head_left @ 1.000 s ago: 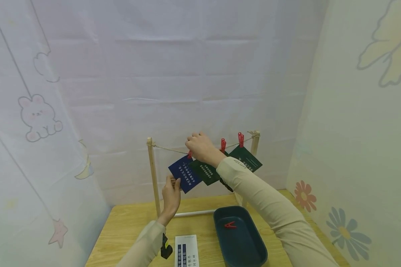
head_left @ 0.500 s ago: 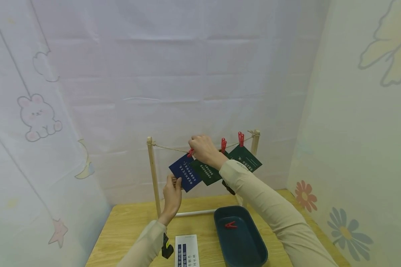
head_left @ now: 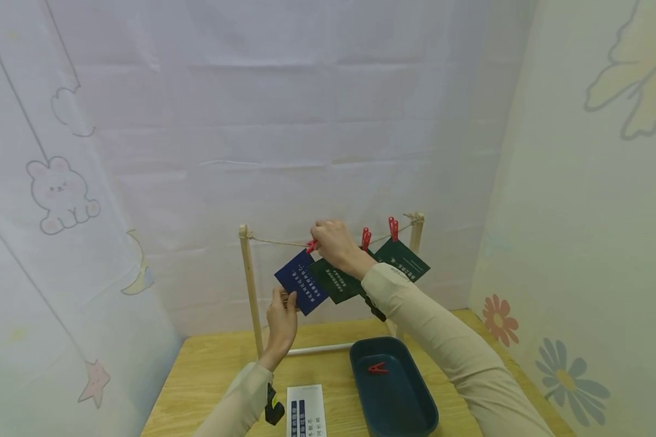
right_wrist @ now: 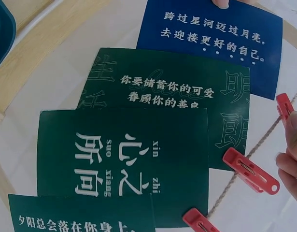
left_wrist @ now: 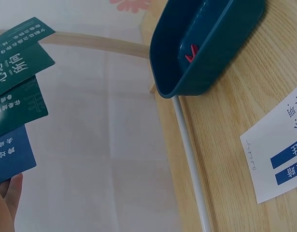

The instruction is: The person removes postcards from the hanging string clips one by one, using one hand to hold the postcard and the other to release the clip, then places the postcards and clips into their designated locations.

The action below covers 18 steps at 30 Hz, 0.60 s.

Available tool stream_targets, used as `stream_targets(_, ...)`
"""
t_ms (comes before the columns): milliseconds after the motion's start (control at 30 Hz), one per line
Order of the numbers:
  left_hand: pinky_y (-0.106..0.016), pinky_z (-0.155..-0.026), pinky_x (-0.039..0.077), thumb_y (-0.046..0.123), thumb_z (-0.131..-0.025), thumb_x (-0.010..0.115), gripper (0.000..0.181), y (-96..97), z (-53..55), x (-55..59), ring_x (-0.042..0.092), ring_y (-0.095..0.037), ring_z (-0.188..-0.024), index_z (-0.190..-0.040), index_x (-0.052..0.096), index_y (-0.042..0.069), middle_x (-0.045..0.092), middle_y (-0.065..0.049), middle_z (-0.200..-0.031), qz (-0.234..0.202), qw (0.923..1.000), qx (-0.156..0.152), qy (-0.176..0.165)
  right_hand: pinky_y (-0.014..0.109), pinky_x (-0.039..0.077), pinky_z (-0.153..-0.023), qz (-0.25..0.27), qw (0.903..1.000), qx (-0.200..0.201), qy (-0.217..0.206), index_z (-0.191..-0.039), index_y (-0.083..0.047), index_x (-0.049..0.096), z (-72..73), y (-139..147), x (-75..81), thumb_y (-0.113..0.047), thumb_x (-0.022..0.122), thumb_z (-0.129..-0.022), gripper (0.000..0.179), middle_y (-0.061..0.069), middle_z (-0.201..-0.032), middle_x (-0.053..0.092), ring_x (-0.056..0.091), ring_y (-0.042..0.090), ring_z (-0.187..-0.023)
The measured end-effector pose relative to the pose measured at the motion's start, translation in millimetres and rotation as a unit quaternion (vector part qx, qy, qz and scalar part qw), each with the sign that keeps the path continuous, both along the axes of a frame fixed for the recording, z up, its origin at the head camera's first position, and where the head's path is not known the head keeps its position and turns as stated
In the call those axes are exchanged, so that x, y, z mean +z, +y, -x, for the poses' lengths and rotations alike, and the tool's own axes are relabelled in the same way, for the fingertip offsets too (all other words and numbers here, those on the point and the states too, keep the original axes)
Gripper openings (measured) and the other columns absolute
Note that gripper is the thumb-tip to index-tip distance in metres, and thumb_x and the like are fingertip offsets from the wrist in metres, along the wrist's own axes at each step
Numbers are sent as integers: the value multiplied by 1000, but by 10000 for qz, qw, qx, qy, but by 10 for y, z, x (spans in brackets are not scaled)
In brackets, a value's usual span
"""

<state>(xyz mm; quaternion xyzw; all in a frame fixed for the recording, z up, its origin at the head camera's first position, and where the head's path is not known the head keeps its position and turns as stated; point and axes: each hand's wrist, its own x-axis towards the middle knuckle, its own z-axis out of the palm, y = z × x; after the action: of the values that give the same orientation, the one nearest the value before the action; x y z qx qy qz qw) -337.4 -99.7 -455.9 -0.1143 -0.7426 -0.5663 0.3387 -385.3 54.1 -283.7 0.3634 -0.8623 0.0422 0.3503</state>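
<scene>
My right hand (head_left: 339,247) pinches a red clothespin (right_wrist: 284,106) at the string, by the upper corner of a blue card (head_left: 302,284). Whether its tips bite that corner is unclear. From below, my left hand (head_left: 282,318) holds the blue card by its lower edge, thumb in front. Overlapping green cards hang beside it on the string (right_wrist: 264,137): one with white writing (right_wrist: 162,79), one with large characters (right_wrist: 187,145), and one (head_left: 401,260) at the right end. More red clothespins (right_wrist: 250,170) grip the string along their top corners.
The string runs between two wooden posts (head_left: 248,285). On the wooden table (head_left: 197,376) stands a dark teal tray (head_left: 355,370) with one red clothespin (head_left: 378,368) inside. A white printed card (head_left: 306,397) lies left of the tray. Behind hangs a pale sheet (head_left: 262,121).
My right hand has shifted slightly right and down, and more of the red clothespin shows beside its fingers. The left hand keeps its hold on the blue card almost unmoved.
</scene>
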Motion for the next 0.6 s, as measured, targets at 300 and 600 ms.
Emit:
stream_targets(300, -34, -64, 59, 1, -101, 53, 10, 3, -21, 4, 69, -33, -78, -108, 52, -6, 67, -22, -94, 48, 10000, 7, 28, 36, 54, -66, 367, 9992, 20, 184, -78, -2, 68, -31, 40, 15, 2, 75, -82, 9, 8, -75, 63, 62, 22, -67)
stream_targets(600, -38, -62, 59, 0, -100, 55, 6, 3, -20, -4, 69, -34, -73, -103, 53, -5, 67, -23, -90, 64, 9997, 191, 100, 36, 53, -68, 425, 9988, -6, 231, -80, -3, 66, -47, 59, -28, 1, 76, -82, 10, 7, -76, 60, 59, 22, -66)
